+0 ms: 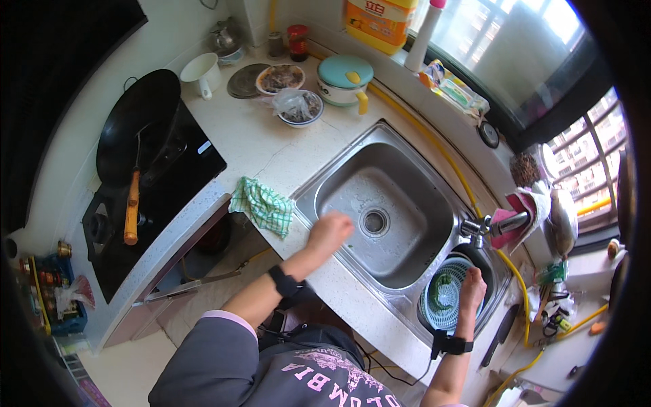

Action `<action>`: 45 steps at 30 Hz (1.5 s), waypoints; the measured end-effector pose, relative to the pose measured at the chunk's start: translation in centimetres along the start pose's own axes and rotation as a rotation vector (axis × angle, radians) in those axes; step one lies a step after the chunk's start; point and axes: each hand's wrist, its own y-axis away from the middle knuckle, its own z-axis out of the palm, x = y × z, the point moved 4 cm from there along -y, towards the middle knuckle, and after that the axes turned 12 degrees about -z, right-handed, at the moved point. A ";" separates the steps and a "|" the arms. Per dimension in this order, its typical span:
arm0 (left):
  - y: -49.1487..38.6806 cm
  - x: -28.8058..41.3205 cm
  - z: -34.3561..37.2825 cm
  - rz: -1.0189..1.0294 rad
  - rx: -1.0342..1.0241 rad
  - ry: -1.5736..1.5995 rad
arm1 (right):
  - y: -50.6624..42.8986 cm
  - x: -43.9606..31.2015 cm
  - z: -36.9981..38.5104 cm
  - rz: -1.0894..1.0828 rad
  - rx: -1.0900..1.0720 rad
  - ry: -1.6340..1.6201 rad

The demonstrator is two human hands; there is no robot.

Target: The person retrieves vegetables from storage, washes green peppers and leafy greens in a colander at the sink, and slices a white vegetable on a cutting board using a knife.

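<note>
My left hand (330,232) is loosely closed over the near left rim of the steel sink (422,219), with no object visible in it. Its fingertips look blurred. My right hand (473,291) is closed at the right rim of a light blue plastic colander (441,321), its fingers partly hidden. The colander sits in the small side basin (491,277) and holds some green leafy vegetable (441,291). Beside the large basin, left of my left hand, a green checked cloth (264,206) lies crumpled on the counter's edge.
A faucet (474,227) stands behind the basins, a yellow hose (447,147) running past it. At left, a black wok (135,122) tilts on the stove. Bowls of food (301,118), a lidded pot (346,81) and a white cup (201,71) stand behind. A knife (501,336) lies at right.
</note>
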 end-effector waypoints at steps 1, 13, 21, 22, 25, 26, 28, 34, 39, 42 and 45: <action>0.5 -1.3 -2.2 0.020 0.230 -0.009 | 1.0 -1.0 -0.6 -0.029 0.058 -0.095; -9.5 -18.5 -8.3 -0.195 0.295 -0.440 | 13.5 -3.3 -1.7 0.435 0.240 -0.493; -17.7 -20.1 -13.5 -0.014 0.456 -0.648 | 22.6 -3.9 -4.6 0.513 0.364 -0.461; -17.7 -19.6 -13.2 0.000 0.489 -0.661 | 24.7 -3.4 -5.1 0.563 0.380 -0.479; -15.9 -16.8 -11.6 0.106 0.586 -0.639 | 32.0 -1.6 -6.1 0.733 0.434 -0.425; -14.8 -15.4 -10.8 0.159 0.611 -0.617 | 34.7 -0.9 -6.3 0.778 0.472 -0.428; -11.9 -12.2 -8.9 0.280 0.644 -0.548 | 41.0 0.3 -6.5 0.863 0.552 -0.428; 2.9 -2.5 -1.1 0.674 0.532 -0.278 | 63.1 1.7 -5.2 1.180 0.626 -0.580; 23.2 6.7 12.0 0.797 -0.043 -0.026 | 82.9 -0.4 -5.3 1.471 0.786 -0.558; 36.4 12.7 20.1 0.770 -0.311 0.033 | 92.2 0.1 -5.3 1.632 0.881 -0.666; 48.1 18.0 25.9 0.934 -0.503 0.048 | 98.1 2.1 -5.3 1.718 0.933 -0.733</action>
